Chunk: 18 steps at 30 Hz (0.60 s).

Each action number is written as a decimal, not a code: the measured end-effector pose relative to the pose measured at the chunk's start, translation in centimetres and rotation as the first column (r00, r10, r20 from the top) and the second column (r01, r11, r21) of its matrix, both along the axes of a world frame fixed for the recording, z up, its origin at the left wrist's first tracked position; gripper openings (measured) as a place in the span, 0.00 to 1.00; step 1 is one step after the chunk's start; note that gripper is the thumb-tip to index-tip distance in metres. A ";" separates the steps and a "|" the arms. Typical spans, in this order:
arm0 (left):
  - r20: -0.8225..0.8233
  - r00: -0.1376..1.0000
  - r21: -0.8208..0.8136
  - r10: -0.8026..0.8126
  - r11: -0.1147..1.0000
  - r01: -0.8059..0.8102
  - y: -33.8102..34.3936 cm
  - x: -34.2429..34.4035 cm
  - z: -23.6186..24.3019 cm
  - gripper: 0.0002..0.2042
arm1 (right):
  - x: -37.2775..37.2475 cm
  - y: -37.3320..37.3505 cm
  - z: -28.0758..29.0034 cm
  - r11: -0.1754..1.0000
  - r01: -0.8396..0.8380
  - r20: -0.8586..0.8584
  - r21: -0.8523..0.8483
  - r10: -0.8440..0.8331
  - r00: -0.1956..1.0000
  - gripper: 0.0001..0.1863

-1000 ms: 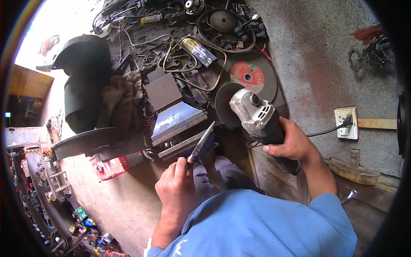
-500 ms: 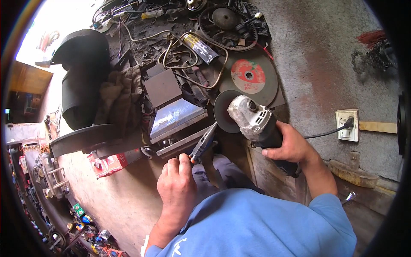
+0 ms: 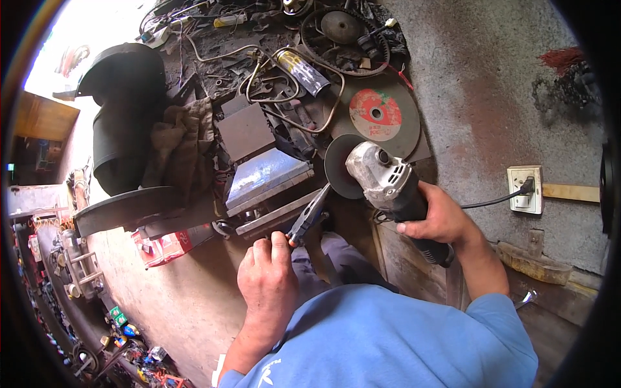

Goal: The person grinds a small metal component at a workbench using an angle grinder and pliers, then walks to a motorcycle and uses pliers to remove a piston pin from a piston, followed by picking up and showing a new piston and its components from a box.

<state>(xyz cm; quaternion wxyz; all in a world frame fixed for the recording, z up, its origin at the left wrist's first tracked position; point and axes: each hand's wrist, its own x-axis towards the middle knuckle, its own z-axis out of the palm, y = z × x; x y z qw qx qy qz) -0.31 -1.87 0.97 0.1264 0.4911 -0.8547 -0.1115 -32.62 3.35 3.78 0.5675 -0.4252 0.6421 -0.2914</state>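
My right hand (image 3: 436, 218) is wrapped round the dark body of an angle grinder (image 3: 381, 174) with a worn grey metal head. The grinder's thin dark disc (image 3: 339, 169) faces left. Closed round the handles of a pair of long-nose pliers (image 3: 305, 218), my left hand (image 3: 266, 266) sits lower and to the left. The jaws of the pliers point up and right, their tips right at the disc's lower left edge. Whether they touch it, or grip some small piece, I cannot tell. Just left of the pliers stands a bench vise (image 3: 268, 178) with a shiny sloped face.
A large cutting disc (image 3: 404, 116) with a red label lies behind the grinder. Cables, a spray can (image 3: 303, 73) and a belt (image 3: 310, 29) clutter the bench. A big black cylindrical part (image 3: 123, 136) stands left, a red box (image 3: 169, 247) below it. A cord runs to a wall socket (image 3: 525, 189).
Almost nothing differs. The grinder has shifted very slightly to the right; my left hand and the pliers hold nearly the same place.
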 end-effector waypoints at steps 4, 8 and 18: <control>0.013 0.999 0.010 -0.032 0.999 0.032 0.0 0.3 0.1 0.14 | 0.2 0.0 -0.1 0.999 0.041 -0.020 0.003 -0.041 0.999 0.38; -0.055 0.998 0.140 0.018 0.990 -0.010 0.9 0.0 0.8 0.21 | 0.1 0.1 0.0 0.995 0.097 -0.002 -0.005 -0.097 0.995 0.38; -0.192 0.980 0.054 0.053 0.998 -0.043 1.3 0.6 0.1 0.29 | 0.0 0.1 1.2 0.997 0.052 -0.033 0.063 -0.050 0.998 0.42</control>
